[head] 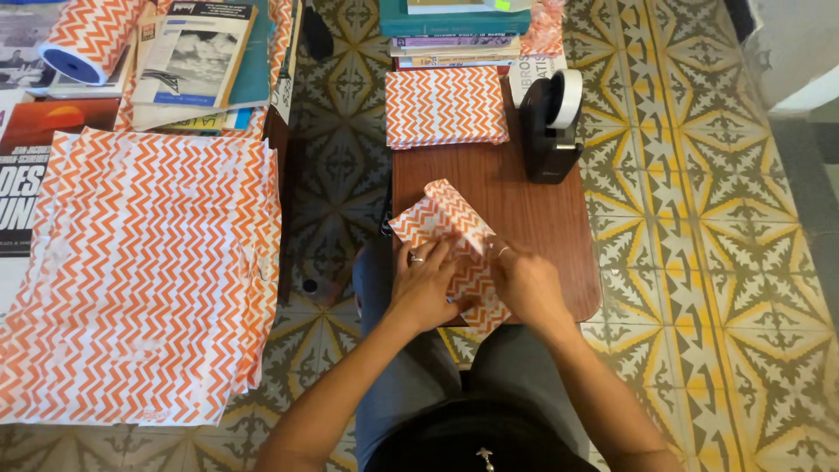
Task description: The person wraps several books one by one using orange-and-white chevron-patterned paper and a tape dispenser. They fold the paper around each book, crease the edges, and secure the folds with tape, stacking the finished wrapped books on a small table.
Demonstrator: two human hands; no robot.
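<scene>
**Both hands pressed on a half-wrapped parcel at the near edge of the small table**

We see our left hand (426, 281) laid flat, fingers together, on the small flat parcel in orange-and-white zigzag wrapping paper (450, 238), a ring showing on one finger. Our right hand (527, 281) presses down on the parcel's right side, fingertips pinching a fold of the paper. Both forearms come up from the bottom of the view and meet over the parcel, which lies tilted at the near edge of the small dark reddish wooden table (524, 197).

Further up the tabletop, well apart from our hands, lies a finished rectangular packet in the same zigzag paper (446, 107). Just beside it on the right stands a black desk tape dispenser with a white roll (552, 122). Behind these sits a stack of books with a teal cover on top (454, 31).

To the left, across a strip of patterned yellow-and-grey floor tiles (699, 218), a large crinkled sheet of the zigzag paper (144, 271) is spread out. Beyond it lie a roll of the paper with a blue core (87, 39) and several paperback books and magazines (197, 61).
</scene>
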